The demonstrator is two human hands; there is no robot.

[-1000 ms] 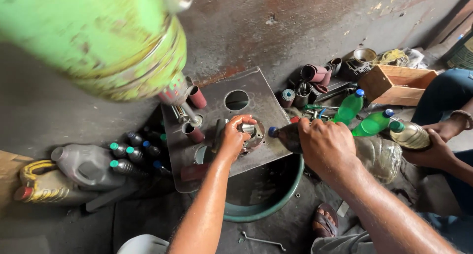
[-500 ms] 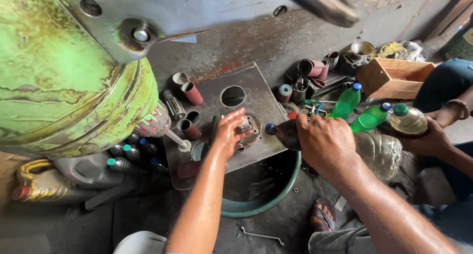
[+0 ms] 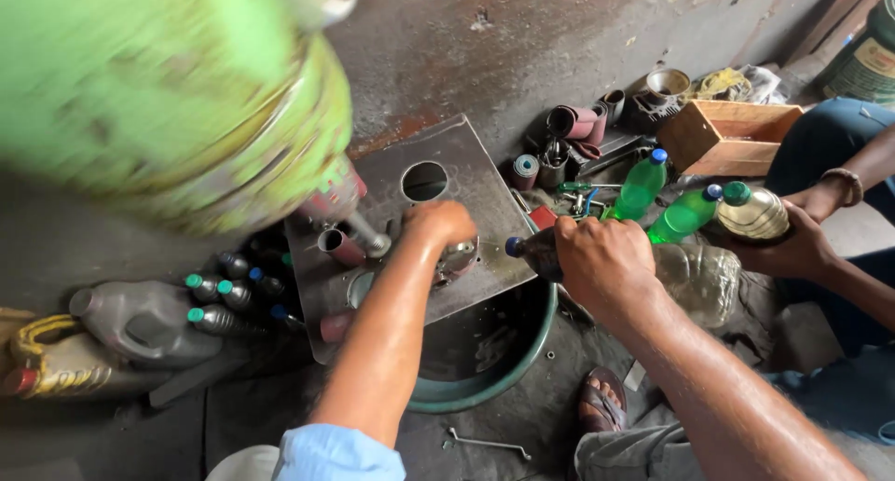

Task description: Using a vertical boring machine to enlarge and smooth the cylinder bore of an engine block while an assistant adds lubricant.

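Mid-frame, your left hand [image 3: 440,225] has its grip closed on a round metal part [image 3: 457,257] sitting on the steel plate [image 3: 466,164] over the green basin [image 3: 522,364]. Your right hand [image 3: 604,257] is wrapped tight round a dark bottle [image 3: 533,254], tipped at it. Pouring looks underway, not finished.

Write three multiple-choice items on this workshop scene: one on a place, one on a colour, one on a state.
1. Where does the left hand rest?
A. on the metal part on the steel plate
B. in the wooden box
C. on the floor wrench

2. What colour is the cap of the dark bottle in the right hand?
A. red
B. blue
C. yellow

3. How is the right hand?
A. open and flat
B. closed around the bottle
C. out of view

Answers: 1 A, fingers lie on the round part; 2 B, a blue cap shows at its tip; 3 B, fingers wrap the bottle.
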